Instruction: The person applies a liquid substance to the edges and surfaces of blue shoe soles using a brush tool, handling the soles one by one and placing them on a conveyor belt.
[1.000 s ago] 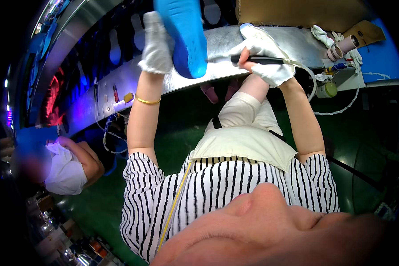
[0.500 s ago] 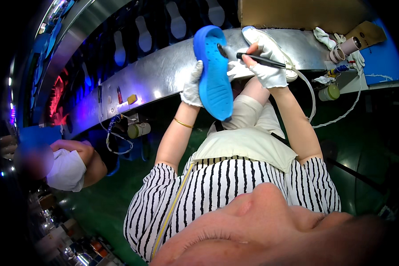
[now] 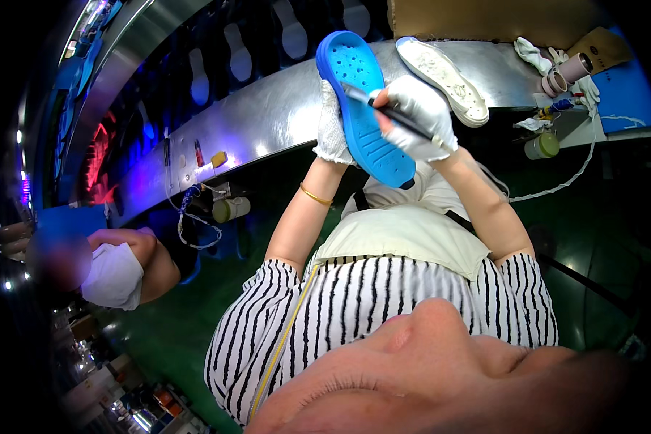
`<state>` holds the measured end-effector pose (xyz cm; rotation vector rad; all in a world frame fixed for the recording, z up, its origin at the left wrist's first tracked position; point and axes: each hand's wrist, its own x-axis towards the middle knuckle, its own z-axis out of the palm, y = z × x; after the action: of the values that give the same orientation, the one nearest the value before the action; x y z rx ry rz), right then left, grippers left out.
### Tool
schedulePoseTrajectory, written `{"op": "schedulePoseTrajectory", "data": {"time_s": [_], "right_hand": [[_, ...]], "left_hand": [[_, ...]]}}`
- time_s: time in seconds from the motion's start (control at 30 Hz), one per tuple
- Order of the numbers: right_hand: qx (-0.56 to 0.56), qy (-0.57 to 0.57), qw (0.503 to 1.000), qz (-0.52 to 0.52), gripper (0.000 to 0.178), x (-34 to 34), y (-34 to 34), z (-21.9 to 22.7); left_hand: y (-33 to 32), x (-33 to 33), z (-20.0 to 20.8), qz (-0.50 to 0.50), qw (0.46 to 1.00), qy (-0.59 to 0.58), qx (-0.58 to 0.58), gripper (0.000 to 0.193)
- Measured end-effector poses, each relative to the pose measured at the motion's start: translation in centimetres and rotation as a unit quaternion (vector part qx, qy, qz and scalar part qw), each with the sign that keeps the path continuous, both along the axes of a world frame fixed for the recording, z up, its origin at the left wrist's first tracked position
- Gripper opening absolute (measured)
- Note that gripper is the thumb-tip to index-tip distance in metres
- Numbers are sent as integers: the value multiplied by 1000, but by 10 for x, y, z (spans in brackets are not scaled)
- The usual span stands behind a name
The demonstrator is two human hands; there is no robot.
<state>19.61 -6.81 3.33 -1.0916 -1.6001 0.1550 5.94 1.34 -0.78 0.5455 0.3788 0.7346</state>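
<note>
My left hand (image 3: 331, 134), in a white fingerless-tipped glove, grips the left edge of a blue shoe sole (image 3: 375, 148) and holds it tilted over the bench's near edge. Small holes dot the sole's far part; ridges cross its near part. My right hand (image 3: 430, 116), also gloved with bare fingertips, is closed round a black-handled brush (image 3: 405, 120). The brush tip lies over the sole's left side, around its middle; whether it touches cannot be told. Beyond my right hand, a white shoe sole (image 3: 452, 79) lies on the metal bench (image 3: 267, 119).
Behind the bench, a dark conveyor carries several soles (image 3: 236, 52). A cardboard box (image 3: 463, 18) stands at the back. Gloves, a pinkish cup (image 3: 575, 67) and a green-lidded jar (image 3: 542, 146) are at right. Another person (image 3: 116, 267) sits at left; a yellow block (image 3: 219, 158) lies nearby.
The blue sole has tipped, its near end swinging right. My right hand has brought the brush from the sole's right edge across to its left side. The white sole is now fully uncovered.
</note>
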Motion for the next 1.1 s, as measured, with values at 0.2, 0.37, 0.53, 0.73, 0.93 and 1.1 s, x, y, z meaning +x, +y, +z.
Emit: {"op": "schedulePoseTrajectory", "data": {"time_s": [0.2,0.37,0.53,0.73,0.93,1.1], "right_hand": [[-75,102,992,15,21,-13,-11,-4],[-74,0,996,46,19,-22,-17,6],[-206,129,968,59,15,-7,-15,2],[-194,232,953,32,13,9,0,3],[-135,98,985,52,16,-17,-1,-4],[-330,302,892,59,14,-32,4,4]], "left_hand": [[13,-4,-9,-9,999,-47,-3,78],[23,-4,-3,59,998,-14,-22,74],[33,-16,-2,41,998,-57,3,72],[1,-20,3,-60,957,-256,-127,93],[9,-14,-1,-4,995,-95,-18,88],[36,-20,-4,29,983,-180,17,88]]}}
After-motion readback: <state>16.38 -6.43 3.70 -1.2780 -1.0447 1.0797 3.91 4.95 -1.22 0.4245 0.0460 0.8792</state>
